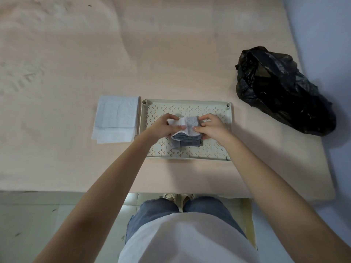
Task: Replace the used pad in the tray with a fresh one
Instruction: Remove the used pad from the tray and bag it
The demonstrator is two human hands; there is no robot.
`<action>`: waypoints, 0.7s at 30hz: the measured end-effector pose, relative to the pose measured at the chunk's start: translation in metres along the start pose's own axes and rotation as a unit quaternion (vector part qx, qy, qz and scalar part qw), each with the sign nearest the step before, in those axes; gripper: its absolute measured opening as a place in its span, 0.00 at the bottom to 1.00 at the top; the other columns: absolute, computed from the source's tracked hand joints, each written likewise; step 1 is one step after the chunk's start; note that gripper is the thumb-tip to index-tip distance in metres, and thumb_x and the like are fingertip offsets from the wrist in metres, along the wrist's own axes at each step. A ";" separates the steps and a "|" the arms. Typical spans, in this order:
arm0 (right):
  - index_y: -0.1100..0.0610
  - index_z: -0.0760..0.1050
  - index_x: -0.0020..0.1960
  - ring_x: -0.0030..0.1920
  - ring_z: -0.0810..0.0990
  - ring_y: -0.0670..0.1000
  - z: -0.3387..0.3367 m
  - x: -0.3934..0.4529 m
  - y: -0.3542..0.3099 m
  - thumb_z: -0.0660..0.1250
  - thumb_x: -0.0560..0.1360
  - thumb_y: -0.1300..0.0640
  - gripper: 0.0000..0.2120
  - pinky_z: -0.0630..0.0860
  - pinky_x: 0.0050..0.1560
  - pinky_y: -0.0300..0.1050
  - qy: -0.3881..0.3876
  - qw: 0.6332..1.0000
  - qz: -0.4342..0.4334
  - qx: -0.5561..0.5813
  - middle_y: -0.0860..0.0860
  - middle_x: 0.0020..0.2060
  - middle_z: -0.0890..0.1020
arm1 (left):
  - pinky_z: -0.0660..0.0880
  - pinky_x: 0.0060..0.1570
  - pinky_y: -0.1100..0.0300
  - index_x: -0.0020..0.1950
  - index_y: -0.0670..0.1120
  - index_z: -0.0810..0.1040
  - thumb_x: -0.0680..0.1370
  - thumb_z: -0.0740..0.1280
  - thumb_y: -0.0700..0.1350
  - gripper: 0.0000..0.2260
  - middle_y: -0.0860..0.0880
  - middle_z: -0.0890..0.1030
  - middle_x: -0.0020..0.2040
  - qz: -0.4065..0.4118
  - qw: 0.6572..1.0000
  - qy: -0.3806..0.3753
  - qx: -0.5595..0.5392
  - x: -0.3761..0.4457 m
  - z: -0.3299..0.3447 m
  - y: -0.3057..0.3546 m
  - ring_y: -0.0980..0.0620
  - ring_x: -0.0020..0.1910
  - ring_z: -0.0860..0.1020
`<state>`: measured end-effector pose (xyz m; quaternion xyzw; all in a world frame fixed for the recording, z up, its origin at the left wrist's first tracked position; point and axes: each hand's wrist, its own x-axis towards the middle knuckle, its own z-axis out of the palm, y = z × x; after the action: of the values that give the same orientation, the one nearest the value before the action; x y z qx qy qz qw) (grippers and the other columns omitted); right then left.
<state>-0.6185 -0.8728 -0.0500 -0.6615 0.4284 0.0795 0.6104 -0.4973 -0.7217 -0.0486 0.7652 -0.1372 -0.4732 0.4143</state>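
Step in hand: the person is folding the used pad (pixel 187 132) into a tight bundle over the middle of the tray (pixel 230 118), ahead of throwing it away, as I judge it.
Left hand (pixel 164 126): its fingers are curling round the white left end of the bundle, thumb on top, gripping it.
Right hand (pixel 211 126): its fingers are pinching the grey patterned flap at the bundle's right end.
Used pad: it is sitting at the centre of the frame, folded in layers, its lower edge touching the perforated tray floor.
Fresh pad (pixel 115 118): it is lying flat on the pink counter (pixel 76 54), just beside the tray's left wall.
Black plastic bag (pixel 281 88): it is resting at the right of the frame, well apart from the tray, its mouth crumpled.
Doing it well: keeping the soiled face folded inward, holding both ends so the layers are not springing open, and lifting the bundle clear of the tray rim before carrying it right.
Risk: the bag mouth probably needs one hand to open it.
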 end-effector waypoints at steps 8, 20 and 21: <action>0.55 0.69 0.58 0.47 0.81 0.50 0.000 0.000 0.012 0.73 0.70 0.66 0.21 0.79 0.33 0.39 -0.002 1.000 -0.018 -0.014 0.54 0.50 0.80 | 0.77 0.56 0.47 0.65 0.48 0.70 0.68 0.77 0.43 0.29 0.42 0.66 0.65 0.040 0.995 -0.015 0.085 -0.001 0.003 -0.015 0.40 0.59 0.73; 0.59 0.66 0.63 0.50 0.76 0.48 0.008 -0.009 0.038 0.74 0.70 0.64 0.26 0.76 0.49 0.40 0.029 0.991 -0.095 -0.090 0.48 0.49 0.74 | 0.66 0.59 0.65 0.67 0.48 0.69 0.70 0.75 0.45 0.28 0.46 0.62 0.62 0.121 0.981 0.041 0.149 -0.009 0.019 -0.037 0.47 0.61 0.67; 0.60 0.66 0.64 0.51 0.76 0.49 0.008 -0.011 0.038 0.73 0.70 0.63 0.26 0.76 0.52 0.42 0.026 0.990 -0.097 -0.099 0.49 0.50 0.74 | 0.66 0.59 0.65 0.67 0.48 0.69 0.71 0.75 0.46 0.27 0.45 0.62 0.63 0.134 0.977 0.051 0.161 -0.011 0.021 -0.041 0.46 0.62 0.67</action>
<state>-0.6471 -0.8563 -0.0737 -0.7587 0.3678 0.0449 0.5357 -0.5275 -0.7003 -0.0773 0.8197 -0.2912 -0.3453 0.3522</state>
